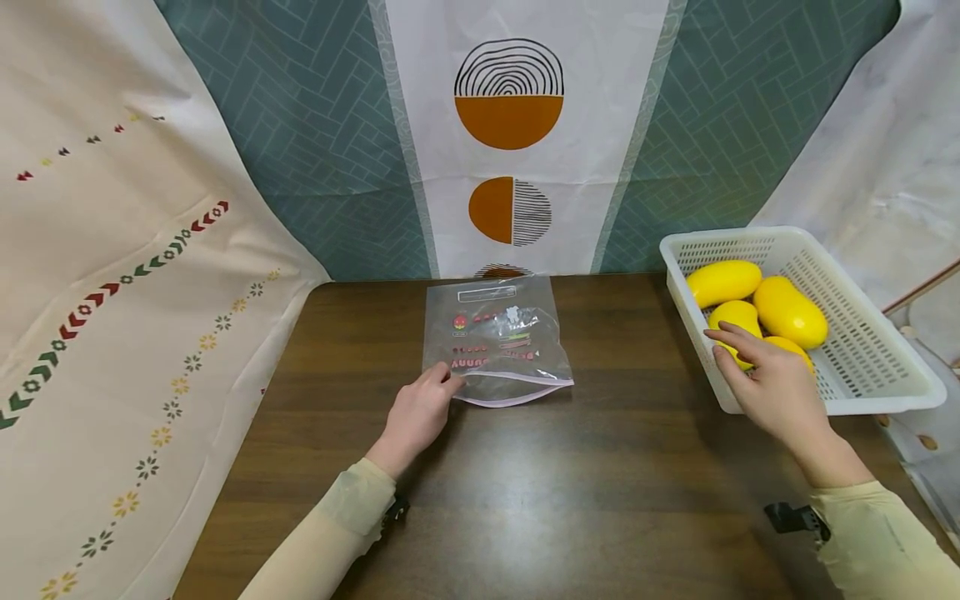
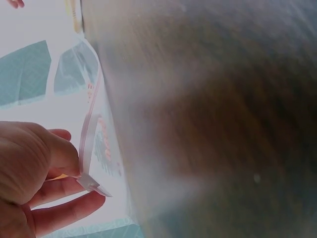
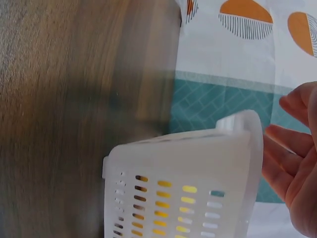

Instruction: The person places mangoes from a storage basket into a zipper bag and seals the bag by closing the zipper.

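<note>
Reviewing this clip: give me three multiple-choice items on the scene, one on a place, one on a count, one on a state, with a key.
1. Where does the white basket stand?
A. at the table's right side
B. at the table's left side
C. on the floor

2. How many yellow mangoes show in the basket?
A. one
B. four
C. seven

3. What is the left hand doing?
A. resting flat on bare wood
B. holding a mango
C. pinching the edge of the clear zip bag

Key: 1 A, the head view shows the basket at the right edge of the wooden table. 2 B, four fruits are visible, the right hand over them. 3 C, the left wrist view shows its fingers on the bag's corner.
</note>
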Motion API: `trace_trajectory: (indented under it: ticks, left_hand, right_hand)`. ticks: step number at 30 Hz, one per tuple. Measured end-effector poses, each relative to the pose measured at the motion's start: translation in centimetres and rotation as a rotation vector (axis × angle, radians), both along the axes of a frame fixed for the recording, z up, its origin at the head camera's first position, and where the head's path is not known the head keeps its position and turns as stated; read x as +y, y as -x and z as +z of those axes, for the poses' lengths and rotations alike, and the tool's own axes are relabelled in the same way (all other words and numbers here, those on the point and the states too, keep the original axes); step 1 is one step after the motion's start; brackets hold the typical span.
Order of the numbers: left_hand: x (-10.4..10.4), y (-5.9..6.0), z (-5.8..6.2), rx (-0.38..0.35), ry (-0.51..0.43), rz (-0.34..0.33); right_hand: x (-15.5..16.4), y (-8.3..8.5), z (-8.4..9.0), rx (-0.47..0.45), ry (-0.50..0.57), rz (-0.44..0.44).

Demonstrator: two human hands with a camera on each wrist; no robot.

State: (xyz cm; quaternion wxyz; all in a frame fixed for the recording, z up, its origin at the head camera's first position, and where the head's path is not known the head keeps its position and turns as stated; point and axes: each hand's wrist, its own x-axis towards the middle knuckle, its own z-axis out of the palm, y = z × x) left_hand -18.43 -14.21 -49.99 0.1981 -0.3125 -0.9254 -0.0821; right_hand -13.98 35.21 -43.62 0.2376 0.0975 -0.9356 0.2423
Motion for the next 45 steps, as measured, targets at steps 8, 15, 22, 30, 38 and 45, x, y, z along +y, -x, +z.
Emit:
trace_trajectory:
  ticks: [8, 15, 22, 30, 38, 45]
  left_hand:
    - [-0.2, 0.0, 0.2, -0.021, 0.019, 0.001]
    - [-0.3, 0.0, 0.1, -0.01, 0.022, -0.002]
    - [-0.4, 0.0, 0.0, -0.014, 0.011, -0.004]
    - [-0.4, 0.0, 0.0, -0.01, 0.002, -0.007]
    - [-0.3, -0.1, 0.1, -0.014, 0.008, 0.001]
    - [-0.4, -0.1, 0.0, -0.028, 0.019, 0.009]
  right_hand:
    - [1.0, 0.3, 0.1, -0.027, 0.014, -0.035]
    - [2.0, 0.8, 0.2, -0.08, -0.003, -0.053]
    - [2.6, 1.0, 0.8, -0.192, -0.004, -0.104]
    - [3.2, 2.2, 1.2, -0.263, -0.04, -0.14]
    - [3.8, 3.5, 1.2, -0.401, -0.074, -0.156]
    - [4.0, 4.5, 1.3, -0.521, -0.075, -0.156]
